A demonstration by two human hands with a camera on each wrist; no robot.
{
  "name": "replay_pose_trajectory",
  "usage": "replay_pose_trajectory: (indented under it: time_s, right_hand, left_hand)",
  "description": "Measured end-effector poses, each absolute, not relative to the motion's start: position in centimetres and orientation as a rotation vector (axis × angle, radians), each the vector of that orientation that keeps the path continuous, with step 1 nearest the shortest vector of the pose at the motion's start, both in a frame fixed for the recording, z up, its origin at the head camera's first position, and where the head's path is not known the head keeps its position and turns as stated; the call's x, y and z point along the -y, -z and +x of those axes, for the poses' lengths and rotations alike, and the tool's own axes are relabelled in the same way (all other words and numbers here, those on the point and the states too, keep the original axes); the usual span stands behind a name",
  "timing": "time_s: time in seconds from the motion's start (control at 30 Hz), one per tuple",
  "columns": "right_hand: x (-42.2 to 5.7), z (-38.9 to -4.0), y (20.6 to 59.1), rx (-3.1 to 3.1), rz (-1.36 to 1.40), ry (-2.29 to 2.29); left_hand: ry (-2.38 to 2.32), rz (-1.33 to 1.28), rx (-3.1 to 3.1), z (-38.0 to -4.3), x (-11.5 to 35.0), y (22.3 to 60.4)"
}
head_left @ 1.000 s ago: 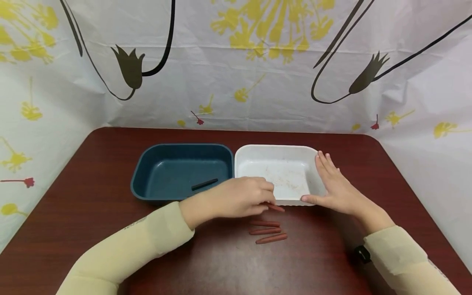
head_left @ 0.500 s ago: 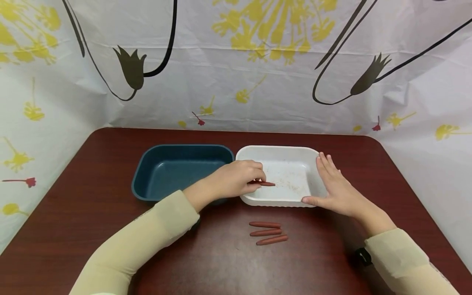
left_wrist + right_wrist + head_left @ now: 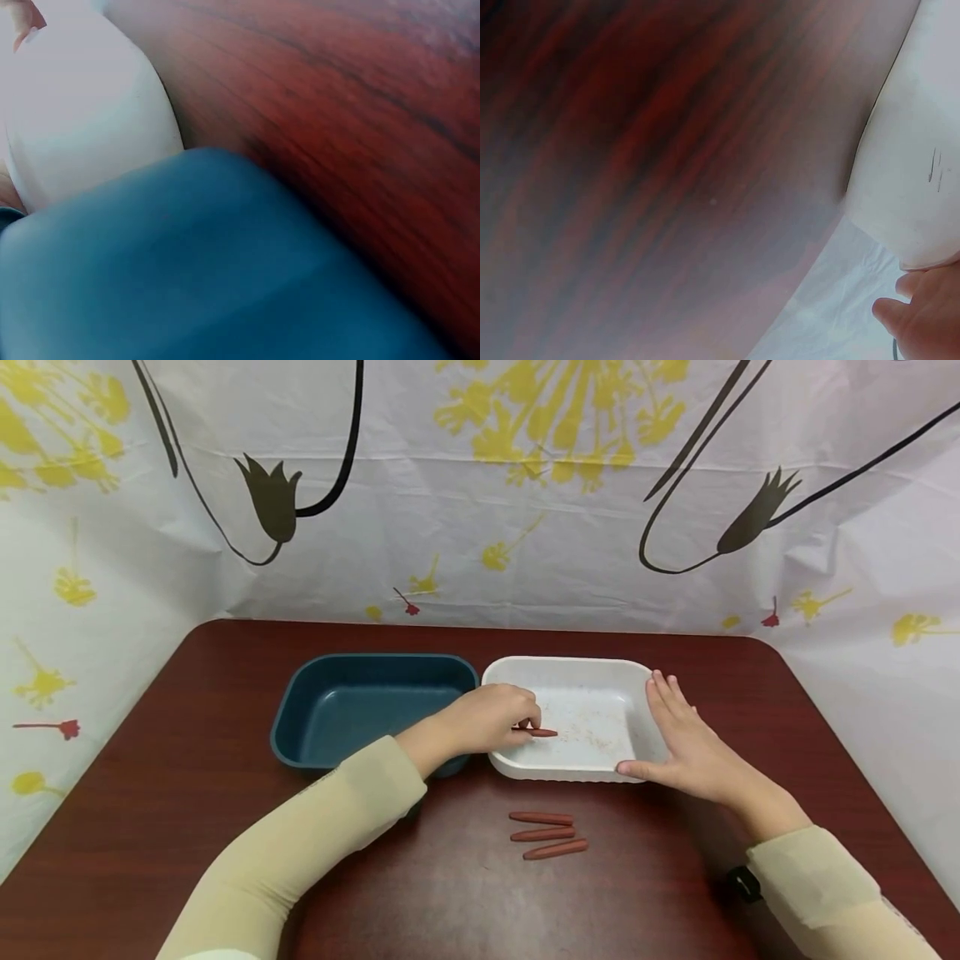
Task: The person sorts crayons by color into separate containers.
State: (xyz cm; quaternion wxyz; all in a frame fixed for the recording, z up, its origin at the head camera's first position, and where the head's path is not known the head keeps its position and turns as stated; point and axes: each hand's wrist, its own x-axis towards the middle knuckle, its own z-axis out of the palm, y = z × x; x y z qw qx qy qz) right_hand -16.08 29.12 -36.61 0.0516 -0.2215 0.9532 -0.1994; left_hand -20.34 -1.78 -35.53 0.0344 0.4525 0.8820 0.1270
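My left hand [image 3: 491, 718] pinches a reddish-brown crayon [image 3: 543, 732] inside the white tray [image 3: 566, 772], near its left wall. Most of that crayon shows past the fingertips, and its left end is covered. Against the tray's right wall rests my right hand [image 3: 690, 747], fingers extended and thumb along the front rim. On the table in front lie three more reddish-brown crayons [image 3: 543, 834], side by side. In the right wrist view, part of my right hand [image 3: 926, 315] touches the end of the white tray [image 3: 907, 187].
A dark blue tray [image 3: 300, 760] stands directly left of the white one, with my left forearm crossing over its front right corner. Small brownish specks dot the white tray's floor. A patterned white sheet [image 3: 480, 585] rises behind the dark red table [image 3: 420, 893].
My left hand has moved up from the table front into the white tray, carrying one crayon. Its arm now hides the black stick seen in the blue tray. My right hand has stayed in place.
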Motion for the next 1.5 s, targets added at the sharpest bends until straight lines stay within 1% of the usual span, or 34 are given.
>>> replay_pose_trajectory:
  time_s: [0.2, 0.5, 0.67, 0.9, 1.17, 1.5]
  right_hand:
    - [-29.2, -16.1, 36.7, -2.902, -0.678, 0.616]
    - [-29.2, -16.1, 37.0, -2.901, -0.674, 0.611]
    - [-29.0, -16.0, 36.9, -2.894, -0.662, 0.611]
    - [-29.0, -15.9, 36.8, -2.892, -0.653, 0.604]
    - [-29.0, -16.0, 36.7, -2.897, -0.658, 0.615]
    - [-29.0, -15.9, 36.5, -2.906, -0.652, 0.604]
  left_hand:
    - [-0.376, 1.311, -2.705, -20.2, 1.8, 35.6]
    - [-0.440, 1.327, -2.733, -18.7, 2.8, 34.5]
    - [-0.502, 1.415, -2.765, -17.1, 3.7, 33.4]
    - [-0.538, 1.560, -2.769, -14.3, 4.6, 32.8]
    - [-0.460, 1.650, -2.669, -11.8, 4.1, 33.4]
    - [-0.269, 1.726, -2.552, -10.8, 1.9, 35.5]
